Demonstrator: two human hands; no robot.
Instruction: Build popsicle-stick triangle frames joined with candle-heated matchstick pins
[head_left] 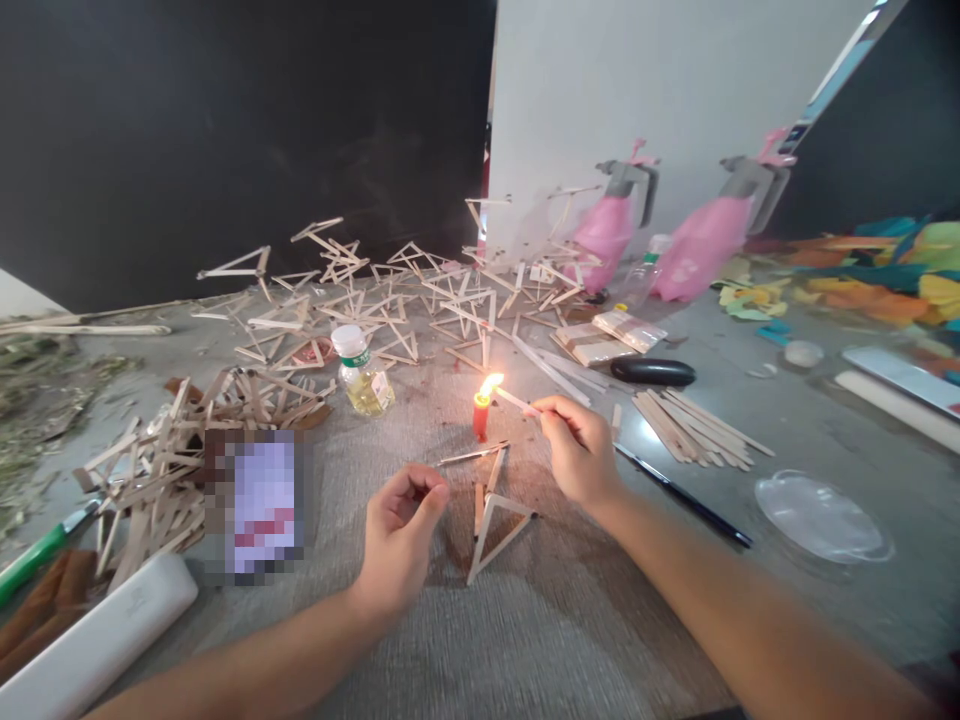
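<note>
A lit red candle [481, 416] stands upright on the grey tabletop. My right hand [577, 450] pinches a short pale stick [514, 400], its far tip in the candle flame. In front of the candle lies a small frame of joined wooden sticks [499, 530], with a triangle on its near side. One thin stick [472, 455] runs across its far end, close to my left hand [405, 530]. The fingers of that hand are curled, thumb against index finger; whether anything is between them is hidden.
Many stick frames [405, 290] are heaped at the back. A bottle of yellowish liquid [364, 375] and loose sticks [150, 480] are at left. To the right are flat sticks [694, 430], a dark pen [686, 495], a clear lid [821, 515] and pink spray bottles [697, 245].
</note>
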